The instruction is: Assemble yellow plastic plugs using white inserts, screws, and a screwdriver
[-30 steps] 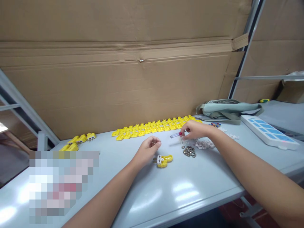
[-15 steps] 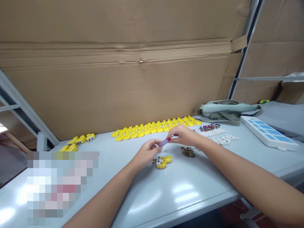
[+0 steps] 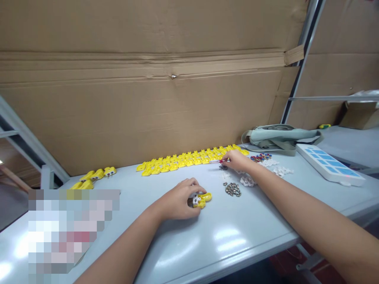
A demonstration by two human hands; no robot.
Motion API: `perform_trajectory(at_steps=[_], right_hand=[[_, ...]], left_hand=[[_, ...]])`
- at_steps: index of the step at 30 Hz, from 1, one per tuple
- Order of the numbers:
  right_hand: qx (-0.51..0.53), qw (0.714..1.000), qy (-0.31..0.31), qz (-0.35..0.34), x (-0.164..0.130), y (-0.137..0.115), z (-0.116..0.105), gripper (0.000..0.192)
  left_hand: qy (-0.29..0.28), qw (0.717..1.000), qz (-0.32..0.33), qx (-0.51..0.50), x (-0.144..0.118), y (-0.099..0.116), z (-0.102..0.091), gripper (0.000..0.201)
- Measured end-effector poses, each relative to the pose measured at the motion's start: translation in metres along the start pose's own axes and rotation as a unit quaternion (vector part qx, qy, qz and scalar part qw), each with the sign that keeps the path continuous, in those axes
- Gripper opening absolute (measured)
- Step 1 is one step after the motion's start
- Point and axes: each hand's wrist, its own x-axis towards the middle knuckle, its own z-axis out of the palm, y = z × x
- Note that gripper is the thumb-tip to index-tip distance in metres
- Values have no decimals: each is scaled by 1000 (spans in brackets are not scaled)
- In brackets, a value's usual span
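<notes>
My left hand [image 3: 179, 199] rests on the grey table [image 3: 207, 240] and grips a yellow and white plastic piece [image 3: 201, 199] near the middle. My right hand [image 3: 237, 161] is stretched farther back and holds a thin clear tube with a red end [image 3: 217, 161], close to the long row of yellow pieces [image 3: 189, 159]. Between the hands lies a small heap of metal nuts [image 3: 233, 189] and some white clips [image 3: 248, 181].
More yellow pieces [image 3: 93, 177] lie at the left. Coloured small parts [image 3: 260, 157], white parts [image 3: 282, 171], a grey-green bag [image 3: 281, 136] and a white tray with blue cells [image 3: 328, 165] sit at the right. Cardboard [image 3: 148, 79] walls the back. A blurred patch covers the front left.
My right hand brought the tube to my left hand, then carried it back toward the yellow row. My left hand dropped onto the yellow and white piece and closed on it.
</notes>
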Motion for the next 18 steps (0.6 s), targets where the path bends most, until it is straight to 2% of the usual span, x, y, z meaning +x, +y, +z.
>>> perform_trajectory(at_steps=[5, 8, 10, 12, 15, 17, 18], right_hand=[[19, 1000, 10, -1, -1, -2, 0, 20], [63, 997, 44, -3, -3, -9, -6, 28], [132, 989, 71, -21, -6, -17, -10, 34], [199, 975, 81, -53, -10, -29, -12, 33], [243, 961, 76, -111, -18, -52, -11, 20], [258, 952, 86, -143, -24, -70, -7, 12], [262, 948, 95, -152, -27, -79, -4, 11]], left_hand=[[14, 999, -21, -35, 3, -2, 3, 26], [59, 991, -94, -77, 7, -5, 4, 17], [112, 970, -147, -160, 10, -5, 4, 17], [161, 926, -179, -289, 13, -5, 3, 20], [196, 826, -207, -487, 15, -4, 0, 23], [207, 769, -215, -565, 15, -4, 0, 21], [208, 752, -218, -587, 15, -3, 1, 18]])
